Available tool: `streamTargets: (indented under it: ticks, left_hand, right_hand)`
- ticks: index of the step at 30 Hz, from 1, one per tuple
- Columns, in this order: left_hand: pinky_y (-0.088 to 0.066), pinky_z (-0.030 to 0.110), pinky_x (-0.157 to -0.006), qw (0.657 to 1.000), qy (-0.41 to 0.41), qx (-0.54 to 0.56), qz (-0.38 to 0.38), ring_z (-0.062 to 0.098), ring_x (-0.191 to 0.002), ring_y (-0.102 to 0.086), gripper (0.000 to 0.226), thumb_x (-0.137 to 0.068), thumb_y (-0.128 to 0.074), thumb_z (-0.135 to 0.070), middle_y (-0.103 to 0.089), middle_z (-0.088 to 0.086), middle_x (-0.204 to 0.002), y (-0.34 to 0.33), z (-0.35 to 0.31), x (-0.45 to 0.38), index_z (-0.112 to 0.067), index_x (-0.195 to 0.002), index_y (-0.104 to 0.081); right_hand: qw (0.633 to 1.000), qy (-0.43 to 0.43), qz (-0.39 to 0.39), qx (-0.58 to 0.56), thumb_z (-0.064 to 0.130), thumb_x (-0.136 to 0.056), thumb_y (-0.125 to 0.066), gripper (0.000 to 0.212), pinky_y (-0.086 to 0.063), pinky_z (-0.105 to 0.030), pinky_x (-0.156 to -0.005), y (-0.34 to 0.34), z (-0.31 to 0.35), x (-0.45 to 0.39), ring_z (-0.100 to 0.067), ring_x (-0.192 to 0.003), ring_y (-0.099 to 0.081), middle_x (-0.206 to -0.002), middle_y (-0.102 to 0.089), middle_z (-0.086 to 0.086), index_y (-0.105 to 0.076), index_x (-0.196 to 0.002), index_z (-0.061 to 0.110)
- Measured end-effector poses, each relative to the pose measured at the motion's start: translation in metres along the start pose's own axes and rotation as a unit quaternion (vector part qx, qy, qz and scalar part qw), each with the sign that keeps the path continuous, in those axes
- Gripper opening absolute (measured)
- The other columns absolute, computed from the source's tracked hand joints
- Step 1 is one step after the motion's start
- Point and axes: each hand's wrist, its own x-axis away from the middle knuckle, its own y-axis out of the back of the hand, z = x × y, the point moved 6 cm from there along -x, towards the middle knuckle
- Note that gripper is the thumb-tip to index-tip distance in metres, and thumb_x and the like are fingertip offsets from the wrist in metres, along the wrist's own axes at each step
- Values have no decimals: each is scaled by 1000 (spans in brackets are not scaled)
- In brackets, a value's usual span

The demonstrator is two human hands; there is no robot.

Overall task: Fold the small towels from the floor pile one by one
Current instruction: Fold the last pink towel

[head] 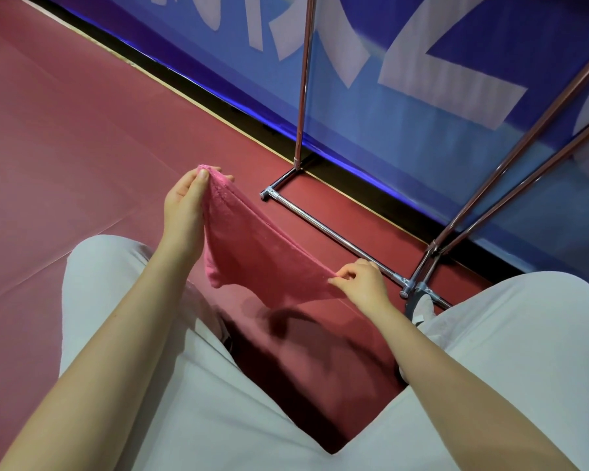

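A small pink towel [252,253] hangs in the air between my two hands, above the red floor and my knees. My left hand [184,205] pinches its upper left corner, thumb on the near side and fingers behind. My right hand [361,283] pinches the opposite corner lower down, to the right. The top edge runs taut between the hands and the rest sags below. No towel pile is in view.
A chrome rack [337,237] stands on the red floor [65,147] just beyond the towel, with a base bar, an upright post and slanted rods. Behind it runs a blue banner wall [405,107]. My legs in light trousers [191,385] fill the foreground.
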Motion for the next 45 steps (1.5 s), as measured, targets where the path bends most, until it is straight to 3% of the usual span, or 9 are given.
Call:
streamTargets:
  ticks: [3, 9, 13, 17, 21, 24, 32, 36, 45]
  left_hand:
    - [-53, 23, -78, 1000, 5, -1, -1, 12, -84, -67, 22, -103, -44, -19, -74, -2, -85, 0, 2, -1, -16, -95, -65]
    - [-53, 21, -78, 999, 34, 15, -35, 10, -83, -66, 22, -103, -43, -19, -72, 1, -90, 9, 21, -14, -16, -95, -63]
    - [-48, 20, -75, 987, 67, -58, -132, 4, -78, -56, 22, -101, -43, -26, -61, -4, -92, 27, 50, -26, -24, -97, -64]
    - [-45, 39, -103, 951, 136, -145, -236, 27, -115, -55, 35, -90, -44, -40, -59, 11, -124, 53, 85, -27, -26, -109, -70]
    - [-44, 32, -100, 954, 144, -96, -245, 23, -116, -57, 35, -98, -45, -28, -57, 13, -132, 40, 89, -21, -14, -124, -64]
    - [-40, 43, -106, 958, 152, -57, -238, 28, -124, -55, 35, -98, -46, -27, -57, 17, -134, 36, 94, -23, -13, -126, -62]
    - [-42, 23, -82, 965, 93, -134, -206, 11, -92, -51, 29, -101, -41, -22, -59, -5, -94, 22, 84, -23, -12, -115, -64]
    - [-44, 32, -92, 953, 36, -242, -178, 22, -103, -56, 31, -99, -41, -24, -64, 8, -107, 21, 81, -25, -9, -112, -64]
    - [-35, 26, -75, 955, 48, -222, -193, 15, -86, -46, 24, -102, -36, -22, -50, -7, -78, 21, 81, -27, -12, -99, -58]
  right_hand:
    - [1000, -7, -4, 27, 30, -82, -71, 17, -39, -31, -81, 2, -5, -2, -15, -93, -44, -85, -55, 3, -62, -73, 19]
    - [978, -121, 33, -167, 9, -85, -65, 2, -35, -14, -46, 5, -9, -8, -11, -58, -46, -65, -53, 1, -63, -85, 10]
    - [944, -93, -59, -313, 7, -86, -64, 11, -40, -14, -54, 38, 10, -9, -3, -58, -50, -67, -57, 1, -66, -77, 13]
    - [898, -37, -51, -435, 7, -89, -62, 14, -43, -11, -55, 64, 41, -2, 2, -54, -52, -68, -57, 0, -61, -77, 13]
    - [892, -24, -52, -449, 10, -89, -63, 15, -40, -15, -47, 76, 51, 5, -4, -51, -49, -62, -53, 1, -61, -76, 15]
    - [896, 2, -83, -437, 10, -88, -64, 12, -45, -17, -62, 85, 55, 6, -7, -67, -54, -69, -59, 4, -64, -78, 15]
    - [873, 4, -95, -478, 9, -87, -66, 3, -47, -27, -75, 97, 55, 8, -16, -78, -57, -79, -62, -4, -65, -85, 11]
    - [874, 0, -114, -473, 9, -87, -66, 8, -49, -22, -71, 102, 55, 10, -8, -71, -60, -75, -64, 2, -66, -82, 15]
    - [898, 4, -158, -410, 7, -86, -67, 6, -47, -10, -67, 106, 49, 11, 5, -64, -58, -75, -64, 1, -69, -90, 3]
